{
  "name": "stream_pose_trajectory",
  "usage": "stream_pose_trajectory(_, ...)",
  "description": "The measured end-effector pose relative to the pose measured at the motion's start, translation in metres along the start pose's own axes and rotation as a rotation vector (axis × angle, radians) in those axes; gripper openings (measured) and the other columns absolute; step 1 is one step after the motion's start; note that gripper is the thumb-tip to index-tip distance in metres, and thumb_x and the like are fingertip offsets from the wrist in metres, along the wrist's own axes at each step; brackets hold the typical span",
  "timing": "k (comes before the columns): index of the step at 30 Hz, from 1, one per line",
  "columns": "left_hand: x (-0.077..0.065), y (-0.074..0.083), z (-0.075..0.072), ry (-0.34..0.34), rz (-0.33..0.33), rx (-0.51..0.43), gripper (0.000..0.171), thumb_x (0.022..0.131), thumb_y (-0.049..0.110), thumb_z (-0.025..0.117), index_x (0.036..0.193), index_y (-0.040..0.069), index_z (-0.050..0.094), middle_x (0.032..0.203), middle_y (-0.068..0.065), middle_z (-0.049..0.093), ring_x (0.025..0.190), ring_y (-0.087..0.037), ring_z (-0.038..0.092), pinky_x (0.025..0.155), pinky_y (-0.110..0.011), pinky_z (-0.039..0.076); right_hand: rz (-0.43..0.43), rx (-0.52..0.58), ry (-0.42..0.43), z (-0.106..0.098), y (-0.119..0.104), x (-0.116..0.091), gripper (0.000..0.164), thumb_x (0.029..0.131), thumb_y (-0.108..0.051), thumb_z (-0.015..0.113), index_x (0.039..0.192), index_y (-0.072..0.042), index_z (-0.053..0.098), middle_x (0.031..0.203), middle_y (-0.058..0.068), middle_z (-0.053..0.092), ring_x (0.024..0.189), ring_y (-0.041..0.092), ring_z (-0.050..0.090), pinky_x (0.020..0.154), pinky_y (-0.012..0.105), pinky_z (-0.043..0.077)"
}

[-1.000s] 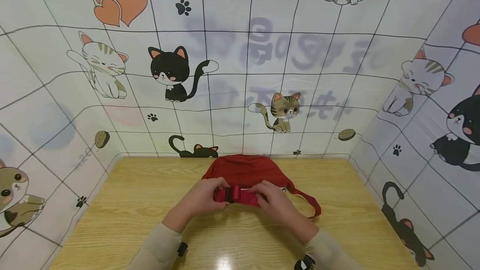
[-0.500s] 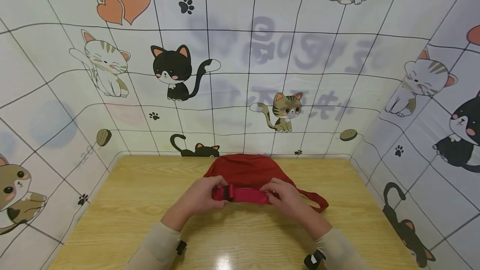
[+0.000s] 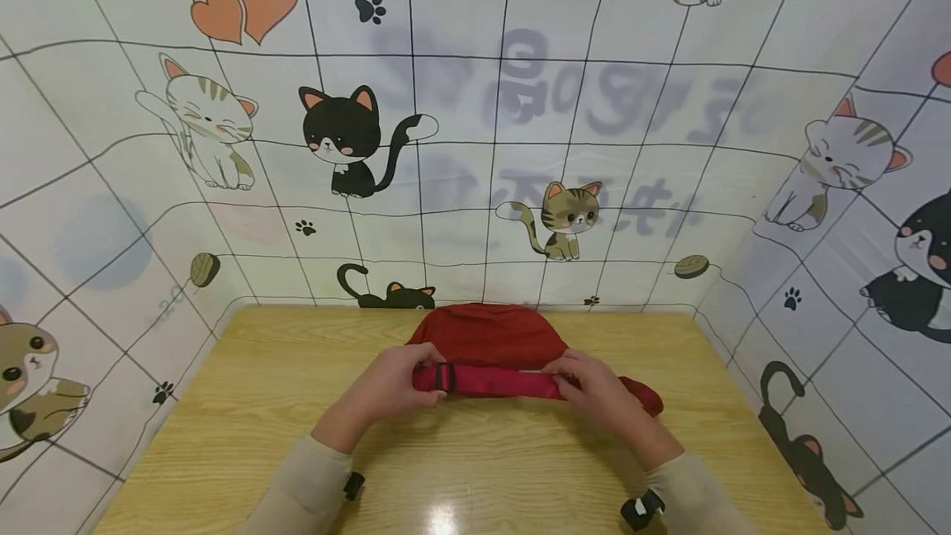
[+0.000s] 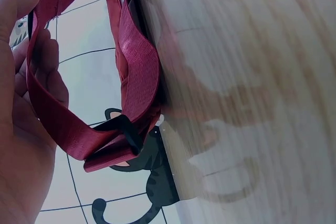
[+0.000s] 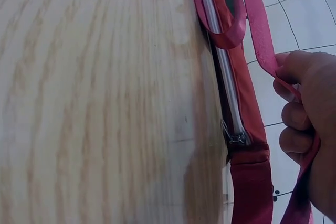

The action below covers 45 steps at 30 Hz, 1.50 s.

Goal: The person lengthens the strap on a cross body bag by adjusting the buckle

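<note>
A red waist bag (image 3: 490,335) lies on the table in the head view, its domed side towards the back wall. In front of it, a crimson webbing strap (image 3: 498,381) stretches nearly level between both hands. My left hand (image 3: 386,385) pinches the strap at the left, beside a black slider buckle (image 3: 444,376). Farther right, my right hand (image 3: 603,395) grips the strap between thumb and fingers. The left wrist view shows the strap looping down from the thumb through another black buckle (image 4: 128,132). A zipper pull (image 5: 239,139) hangs at the bag's end in the right wrist view.
The wooden table (image 3: 461,469) reaches back to a wall sheet (image 3: 461,122) printed with cats and grid lines, which also rises at both sides. Dark strapped pieces (image 3: 642,510) sit at the cuffs.
My right hand has moved right along with the strap, and the stretch between the hands has grown longer. The slider buckle now sits a little farther left; my left hand has barely shifted.
</note>
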<state>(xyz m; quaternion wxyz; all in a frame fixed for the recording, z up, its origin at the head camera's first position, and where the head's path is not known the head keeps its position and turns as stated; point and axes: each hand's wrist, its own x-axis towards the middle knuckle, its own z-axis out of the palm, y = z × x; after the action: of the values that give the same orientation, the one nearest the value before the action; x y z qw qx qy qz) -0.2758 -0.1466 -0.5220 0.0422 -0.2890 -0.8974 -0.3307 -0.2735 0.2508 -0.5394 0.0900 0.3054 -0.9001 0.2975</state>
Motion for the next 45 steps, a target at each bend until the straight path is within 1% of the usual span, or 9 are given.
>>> stream_pose_trajectory(3,0.0,0.0,0.0,-0.003,-0.001,0.009,0.039,0.084,0.022,0.096,0.113,0.029,0.071,0.092,0.02,0.067,0.084,-0.005,0.062,0.077,-0.031,0.054,-0.016,0.001,-0.007,0.002,0.001,-0.001,0.022,0.101,-0.001,0.077,0.114,-0.019,0.081,0.102,-0.004,0.071,0.083,0.006,0.056,0.07,0.027,0.052)
stream_pose_trajectory(12,-0.001,0.003,-0.001,0.0,0.021,0.035,0.039,0.084,0.022,0.096,0.115,0.026,0.073,0.092,0.02,0.067,0.082,-0.006,0.06,0.075,-0.031,0.052,0.043,0.017,-0.071,0.008,0.001,-0.002,0.021,0.103,-0.004,0.076,0.116,-0.02,0.078,0.106,-0.007,0.07,0.087,0.006,0.058,0.075,0.029,0.054)
stream_pose_trajectory(16,-0.002,0.004,-0.001,-0.001,0.02,0.028,0.039,0.085,0.022,0.096,0.115,0.026,0.073,0.093,0.02,0.067,0.083,-0.005,0.061,0.076,-0.03,0.053,0.041,0.039,-0.082,0.013,-0.003,-0.001,0.017,0.104,-0.013,0.079,0.12,-0.017,0.076,0.107,-0.007,0.067,0.088,0.007,0.061,0.074,0.029,0.056)
stream_pose_trajectory(19,-0.002,0.004,0.0,0.0,0.036,0.026,0.039,0.085,0.022,0.097,0.117,0.025,0.073,0.095,0.019,0.068,0.085,-0.005,0.062,0.078,-0.03,0.054,0.014,0.048,-0.08,0.02,-0.011,0.001,0.026,0.104,-0.022,0.082,0.127,-0.013,0.075,0.111,-0.004,0.066,0.096,0.012,0.063,0.08,0.033,0.058)
stream_pose_trajectory(23,-0.001,0.005,0.001,-0.002,0.054,0.028,0.04,0.086,0.023,0.097,0.119,0.024,0.074,0.098,0.017,0.069,0.087,-0.004,0.062,0.079,-0.03,0.055,-0.041,0.029,-0.056,0.029,-0.031,0.01,0.036,0.1,-0.026,0.086,0.131,-0.013,0.071,0.117,-0.002,0.066,0.107,0.017,0.064,0.091,0.039,0.059)
stream_pose_trajectory(28,0.001,0.006,0.004,-0.005,0.062,0.013,0.042,0.088,0.024,0.096,0.124,0.024,0.075,0.105,0.015,0.072,0.09,-0.006,0.065,0.081,-0.032,0.058,-0.056,0.022,-0.054,0.043,-0.061,0.031,0.046,0.096,-0.027,0.091,0.134,-0.015,0.069,0.123,-0.006,0.066,0.114,0.011,0.063,0.098,0.04,0.057)
stream_pose_trajectory(33,0.003,0.004,0.009,-0.015,0.083,-0.009,0.044,0.09,0.025,0.096,0.129,0.024,0.075,0.119,0.014,0.075,0.099,-0.007,0.067,0.086,-0.033,0.059,-0.058,0.036,-0.063,0.056,-0.082,0.051,0.051,0.093,-0.028,0.094,0.134,-0.016,0.067,0.121,-0.005,0.065,0.111,0.011,0.061,0.096,0.037,0.057)
stream_pose_trajectory(40,0.003,0.002,0.013,-0.012,0.088,-0.04,0.047,0.09,0.027,0.096,0.132,0.024,0.075,0.122,0.014,0.075,0.103,-0.008,0.068,0.088,-0.034,0.059,-0.013,0.086,-0.072,0.064,-0.092,0.062,0.05,0.091,-0.028,0.095,0.131,-0.023,0.065,0.121,-0.008,0.055,0.107,0.01,0.062,0.093,0.036,0.058)
stream_pose_trajectory(45,0.004,0.002,0.012,-0.021,0.072,-0.045,0.047,0.09,0.029,0.095,0.132,0.025,0.074,0.123,0.015,0.074,0.105,-0.007,0.068,0.09,-0.034,0.058,-0.004,0.099,-0.079,0.066,-0.094,0.065,0.05,0.092,-0.025,0.095,0.131,-0.019,0.064,0.124,-0.007,0.062,0.111,0.011,0.064,0.096,0.039,0.058)
